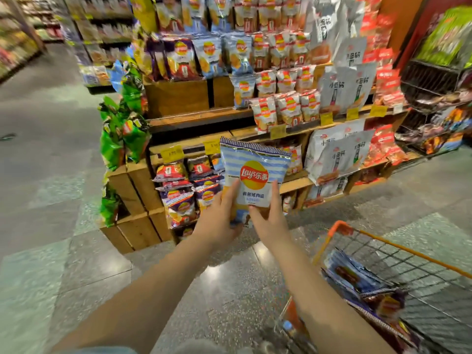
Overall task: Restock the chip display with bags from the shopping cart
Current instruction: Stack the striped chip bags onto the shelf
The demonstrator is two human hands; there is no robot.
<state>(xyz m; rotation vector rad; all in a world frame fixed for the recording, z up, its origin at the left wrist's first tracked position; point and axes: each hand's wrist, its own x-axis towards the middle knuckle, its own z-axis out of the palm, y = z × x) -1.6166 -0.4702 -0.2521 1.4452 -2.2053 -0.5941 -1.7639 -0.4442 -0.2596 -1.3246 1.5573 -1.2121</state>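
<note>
Both hands (217, 221) (268, 218) hold chip bag (251, 175) before display (178, 98), cart (383, 264) prob. just right.

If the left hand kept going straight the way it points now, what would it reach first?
Probably the purple chip bags on the lowest shelf, just beyond the left hand, which holds the blue striped bag. Depth is hard to judge from one view.
</note>
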